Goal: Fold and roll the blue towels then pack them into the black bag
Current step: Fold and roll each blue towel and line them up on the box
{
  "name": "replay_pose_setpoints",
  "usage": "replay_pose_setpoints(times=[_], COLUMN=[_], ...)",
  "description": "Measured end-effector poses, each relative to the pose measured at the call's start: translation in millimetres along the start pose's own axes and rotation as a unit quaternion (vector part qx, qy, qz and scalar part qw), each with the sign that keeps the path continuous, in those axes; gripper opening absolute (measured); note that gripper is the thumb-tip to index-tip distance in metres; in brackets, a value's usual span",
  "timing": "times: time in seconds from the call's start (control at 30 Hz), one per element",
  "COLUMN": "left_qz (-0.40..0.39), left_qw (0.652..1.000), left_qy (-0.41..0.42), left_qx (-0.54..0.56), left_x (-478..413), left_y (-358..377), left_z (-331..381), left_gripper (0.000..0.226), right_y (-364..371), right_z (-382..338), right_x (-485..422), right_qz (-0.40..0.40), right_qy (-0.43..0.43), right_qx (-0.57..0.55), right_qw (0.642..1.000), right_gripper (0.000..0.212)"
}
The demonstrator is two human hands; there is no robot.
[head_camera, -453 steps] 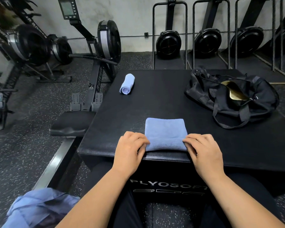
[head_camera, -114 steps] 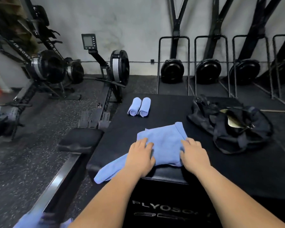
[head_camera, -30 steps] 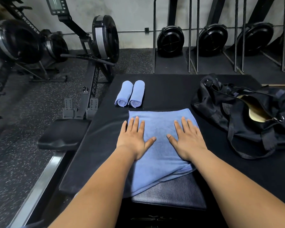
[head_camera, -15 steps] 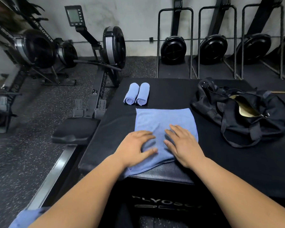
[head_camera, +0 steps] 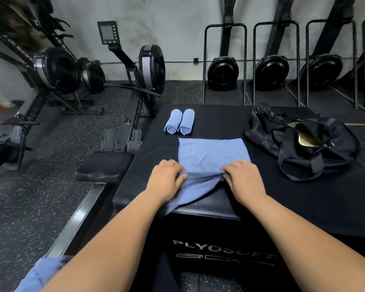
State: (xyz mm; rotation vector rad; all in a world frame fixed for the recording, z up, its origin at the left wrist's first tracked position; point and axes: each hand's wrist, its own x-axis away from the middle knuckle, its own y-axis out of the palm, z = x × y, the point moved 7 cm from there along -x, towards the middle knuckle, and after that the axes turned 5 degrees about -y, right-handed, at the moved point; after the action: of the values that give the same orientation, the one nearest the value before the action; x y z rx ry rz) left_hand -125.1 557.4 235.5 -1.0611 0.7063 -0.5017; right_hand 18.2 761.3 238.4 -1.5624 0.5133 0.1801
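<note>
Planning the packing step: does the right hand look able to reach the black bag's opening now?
Probably yes, once freed: the right hand pinches the flat towel, but only bare box top lies between it and the black bag, whose opening gapes upward.

Pretty clearly a gym. The black padded box [head_camera: 282,207] had PLYOSOFT printed on its front, and a rowing machine [head_camera: 151,66] with a small monitor sat just left of it. More rowers [head_camera: 222,70] stood stored upright behind it along the concrete wall. Speckled rubber flooring [head_camera: 40,197] ran around it, and a black bag [head_camera: 303,157] sat on top.
</note>
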Motion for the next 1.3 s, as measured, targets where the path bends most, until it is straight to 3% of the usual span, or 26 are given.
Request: replay_pose_setpoints(times=[0.1,0.2,0.3,0.37,0.57,0.77,0.87,1.03,1.13,1.3], left_qz=[0.011,0.022,0.022,0.014,-0.021,0.003,0.004,0.034,0.020,0.014], left_qw=[0.999,0.998,0.990,0.990,0.994,0.996,0.995,0.988,0.982,0.987], left_qy=[-0.029,0.035,0.116,0.125,0.101,0.086,0.100,0.151,0.187,0.159], left_qx=[-0.021,-0.043,-0.077,-0.068,-0.024,-0.022,-0.024,-0.018,-0.024,-0.018], left_x=[-5,-1,10,19,28,22,24,25,28,33], left_y=[-3,-1,9,16,17,14,16,19,24,22], left_z=[-7,-5,-2,-4,-14,-14,-4,22,28,12], left_gripper=[0.030,0.040,0.034,0.025,0.039,0.023,0.019,0.048,0.041,0.017], right_y=[-9,-2,23,32,32,13,8,1,8,23], right_z=[-1,-38,-64,-64,-58,-40,-23,-27,-47,-66], right_x=[-5,2,21,28,19,26,35,30,23,20], right_qz=[0.036,0.051,0.014,-0.001,0.006,0.046,0.017,-0.009,-0.032,-0.032], right_qy=[0.029,-0.081,-0.171,-0.163,-0.136,-0.168,-0.158,-0.153,-0.160,-0.155], right_qx=[0.004,0.000,-0.015,-0.035,-0.031,0.013,0.020,-0.011,-0.039,-0.022], right_qw=[0.999,0.995,0.985,0.986,0.990,0.985,0.987,0.988,0.986,0.987], right_gripper=[0.019,0.014,0.011,0.016,0.009,0.015,0.012,0.025,0.038,0.006])
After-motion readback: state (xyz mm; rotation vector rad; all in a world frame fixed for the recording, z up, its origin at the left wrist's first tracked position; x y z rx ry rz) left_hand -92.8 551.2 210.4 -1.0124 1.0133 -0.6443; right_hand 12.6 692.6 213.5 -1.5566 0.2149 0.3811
